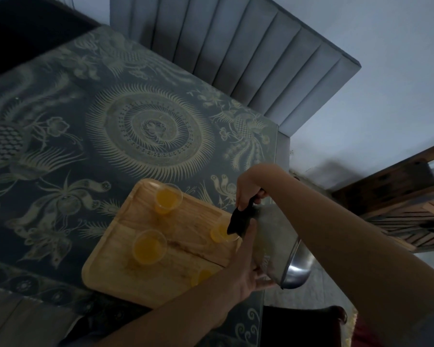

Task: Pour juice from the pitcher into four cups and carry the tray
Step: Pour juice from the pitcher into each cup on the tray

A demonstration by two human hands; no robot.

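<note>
Writing shows only as a faint mark low on the frosted side of the pitcher [273, 236], too blurred to read; no brand can be made out anywhere.

The pitcher is held in the air over the right edge of the wooden tray [110, 271]. It is tipped steeply, and its long axis runs from the shiny metal base at the lower right to the black lid and spout at the upper left. The spout points down and left, directly over the rim of the right-hand cup [217, 234], which holds orange juice.

The right hand [248, 191] grips the dark handle just behind the lid, with its fingers curled tightly round it. The left hand [246, 276] supports the pitcher's lower wall. Its thumb is stretched up along the side and its fingers lie fairly straight and spread beneath, near the base.

Three more cups of juice stand on the tray: the far cup [167, 197], the near-left cup [149, 246], and the near cup [202, 276], partly hidden behind the left wrist. The tray lies on a table [148, 131] covered with a dark patterned cloth, and a grey padded chair [236, 46] stands beyond it.
</note>
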